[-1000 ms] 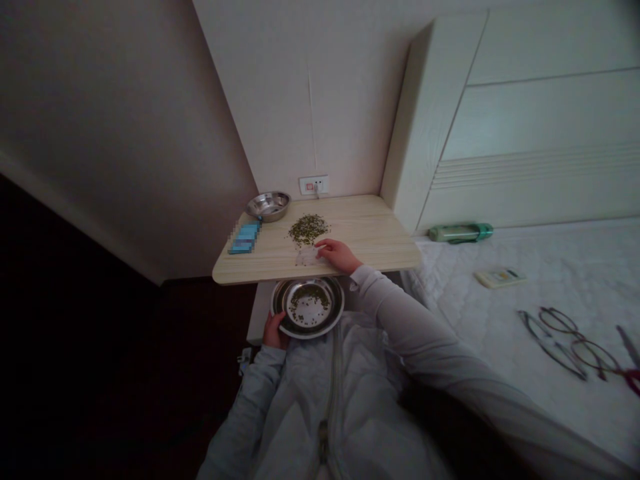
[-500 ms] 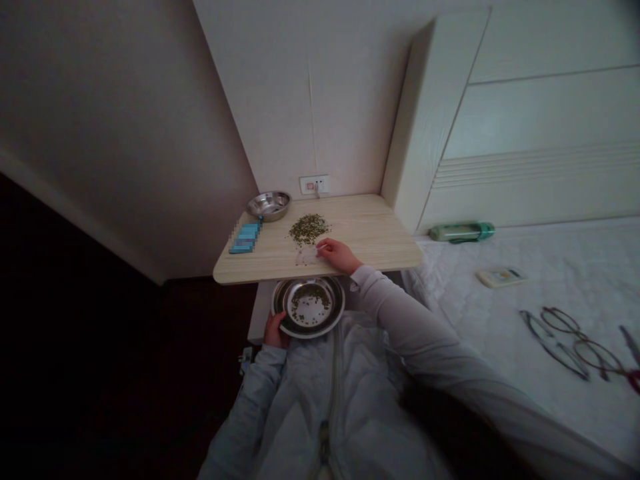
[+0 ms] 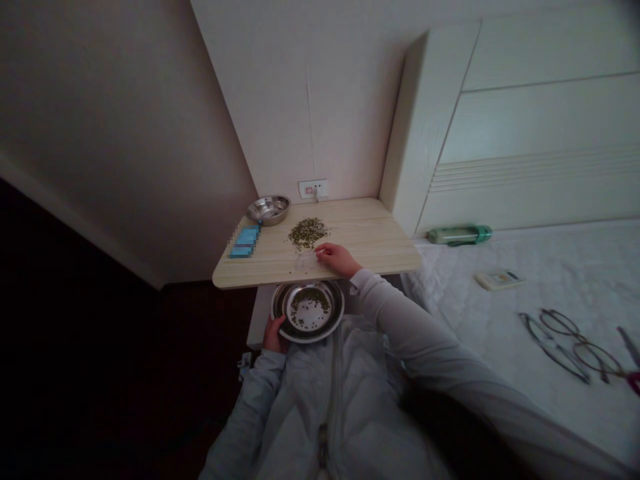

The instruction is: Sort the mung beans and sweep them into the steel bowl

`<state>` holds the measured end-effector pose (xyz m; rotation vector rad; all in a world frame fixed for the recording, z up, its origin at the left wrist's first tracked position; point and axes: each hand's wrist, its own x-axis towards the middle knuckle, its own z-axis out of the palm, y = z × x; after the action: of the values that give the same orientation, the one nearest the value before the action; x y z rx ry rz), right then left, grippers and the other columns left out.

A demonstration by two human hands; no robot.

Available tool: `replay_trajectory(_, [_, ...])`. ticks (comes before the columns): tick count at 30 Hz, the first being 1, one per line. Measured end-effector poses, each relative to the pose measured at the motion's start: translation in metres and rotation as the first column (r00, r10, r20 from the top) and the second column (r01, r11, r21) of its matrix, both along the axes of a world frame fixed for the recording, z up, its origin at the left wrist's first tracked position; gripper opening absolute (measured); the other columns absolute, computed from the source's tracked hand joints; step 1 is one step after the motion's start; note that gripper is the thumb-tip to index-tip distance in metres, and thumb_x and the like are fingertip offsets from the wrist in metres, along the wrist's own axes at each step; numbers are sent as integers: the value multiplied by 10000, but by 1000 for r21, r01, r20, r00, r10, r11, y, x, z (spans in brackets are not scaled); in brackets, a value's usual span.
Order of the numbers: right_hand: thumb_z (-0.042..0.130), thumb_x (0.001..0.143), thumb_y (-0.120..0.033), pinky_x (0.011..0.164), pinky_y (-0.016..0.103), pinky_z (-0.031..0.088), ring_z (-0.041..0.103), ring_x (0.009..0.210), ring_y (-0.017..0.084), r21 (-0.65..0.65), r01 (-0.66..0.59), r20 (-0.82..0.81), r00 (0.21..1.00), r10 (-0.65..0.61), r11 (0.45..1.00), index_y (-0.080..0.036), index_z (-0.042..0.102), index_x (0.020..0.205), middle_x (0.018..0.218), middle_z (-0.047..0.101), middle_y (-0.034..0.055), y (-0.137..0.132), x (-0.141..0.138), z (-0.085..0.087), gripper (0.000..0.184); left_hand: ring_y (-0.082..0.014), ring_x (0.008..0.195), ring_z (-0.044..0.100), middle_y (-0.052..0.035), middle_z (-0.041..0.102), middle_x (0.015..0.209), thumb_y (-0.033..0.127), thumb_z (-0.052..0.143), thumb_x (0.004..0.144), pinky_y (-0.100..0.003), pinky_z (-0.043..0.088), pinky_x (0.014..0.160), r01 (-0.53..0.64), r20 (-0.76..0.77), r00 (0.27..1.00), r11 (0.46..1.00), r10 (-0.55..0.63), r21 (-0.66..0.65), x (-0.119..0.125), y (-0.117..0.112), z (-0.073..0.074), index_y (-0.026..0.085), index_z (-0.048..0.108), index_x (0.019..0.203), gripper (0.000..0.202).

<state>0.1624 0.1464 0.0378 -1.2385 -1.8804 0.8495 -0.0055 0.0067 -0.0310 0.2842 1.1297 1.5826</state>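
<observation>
My left hand (image 3: 275,335) grips the left rim of a shiny metal basin (image 3: 336,320), held below the tabletop's front edge against my lap. Small green beans or seeds (image 3: 314,295) lie scattered inside it, thickest at the far side. My right hand (image 3: 336,258) is closed, fingertips pinched on a clear plastic piece (image 3: 305,261) low over the tabletop; its exact kind is unclear. Just beyond it spreads a loose heap of the same green beans (image 3: 307,232), and a few stray ones lie near the front edge.
The light wooden tabletop (image 3: 370,230) also bears a second metal bowl (image 3: 269,209) and a blurred blue phone-like object (image 3: 245,241). A socket (image 3: 313,189) is on the wall behind. On the bed at right are a green bottle (image 3: 460,235), a remote (image 3: 500,279) and glasses (image 3: 560,323).
My right hand and the clear piece have barely shifted on the tabletop; fewer beans show around the piece. The basin stays in my left hand. The view has tilted slightly.
</observation>
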Motion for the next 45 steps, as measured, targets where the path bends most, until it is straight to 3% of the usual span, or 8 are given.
replay_trajectory(8, [445, 680, -190, 587, 194, 377, 485, 557, 71, -101, 6, -93, 996, -15, 995, -176, 568, 897, 675, 620, -20, 1, -4, 4, 250, -171, 710, 584, 3, 606, 567, 157, 556, 534, -292, 440, 687, 20, 18, 1000, 1000, -21, 21, -2, 0, -1, 189, 571, 591, 67])
replay_trajectory(12, [426, 688, -168, 565, 185, 380, 478, 545, 66, -95, -60, -141, 989, 46, 994, -152, 551, 924, 705, 618, -4, 1, -18, 7, 267, -178, 759, 582, 0, 615, 585, 162, 572, 520, -288, 434, 713, 20, 15, 1000, 1000, -20, 24, -2, 0, -2, 188, 578, 611, 94])
replay_trajectory(16, [440, 694, -169, 628, 205, 391, 501, 605, 81, -2, -90, -78, 993, 90, 996, -161, 555, 911, 700, 610, -7, 2, -36, 9, 245, -173, 712, 589, 4, 625, 606, 166, 571, 526, -293, 444, 689, -4, 34, 999, 999, 3, 37, -1, 0, -1, 200, 595, 663, 144])
replay_trajectory(23, [435, 733, -203, 704, 245, 377, 513, 716, 116, 207, -166, 161, 978, 133, 964, -200, 561, 908, 804, 605, 3, -3, -52, 15, 216, -177, 735, 589, 4, 609, 556, 135, 536, 549, -298, 443, 707, -8, 50, 999, 999, 10, -44, 1, -2, 6, 186, 577, 601, 84])
replay_trajectory(28, [417, 745, -180, 717, 246, 374, 515, 741, 120, 237, -197, 216, 966, 146, 951, -212, 562, 894, 854, 603, 4, -6, -51, 12, 210, -162, 690, 588, 14, 588, 507, 137, 545, 537, -277, 443, 687, -28, 52, 998, 999, 30, -27, 2, -1, 6, 189, 552, 552, 55])
replay_trajectory(37, [413, 748, -178, 721, 252, 377, 522, 767, 124, 236, -234, 202, 961, 188, 943, -187, 555, 864, 852, 604, 14, -5, -39, 8, 184, -156, 697, 585, 3, 617, 590, 141, 552, 534, -277, 439, 686, 7, 83, 996, 1000, -8, 16, 1, -2, 4, 179, 572, 621, 97])
replay_trajectory(45, [399, 744, -147, 733, 251, 381, 521, 783, 117, 226, -261, 164, 960, 227, 939, -175, 552, 855, 843, 598, 14, -9, -27, 8, 191, -170, 674, 581, 9, 581, 496, 157, 585, 502, -264, 455, 619, -8, 71, 997, 1000, 6, 27, 0, 0, 1, 191, 521, 482, 75])
